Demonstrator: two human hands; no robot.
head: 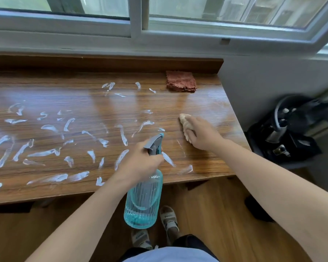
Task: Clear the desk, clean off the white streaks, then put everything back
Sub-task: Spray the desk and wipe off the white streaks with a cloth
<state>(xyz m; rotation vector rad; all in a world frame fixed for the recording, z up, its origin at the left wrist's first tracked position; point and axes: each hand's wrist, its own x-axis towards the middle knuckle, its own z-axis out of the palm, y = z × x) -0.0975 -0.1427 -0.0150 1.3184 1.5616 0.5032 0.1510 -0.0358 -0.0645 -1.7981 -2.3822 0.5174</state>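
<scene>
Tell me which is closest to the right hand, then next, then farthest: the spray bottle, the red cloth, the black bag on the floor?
From the right hand, in the head view:
1. Spray bottle, just to its left, held by the left hand.
2. Red cloth, at the desk's back edge, beyond the hand.
3. Black bag, off the desk, on the floor to the right.

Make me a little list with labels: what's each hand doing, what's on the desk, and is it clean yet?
left hand: grips the spray bottle by its trigger
right hand: presses a pale cloth on the desk
also on desk: a folded reddish cloth at the back
white streaks: many left, mostly on the left and middle
clean yet: no, only the right end looks wiped
</scene>
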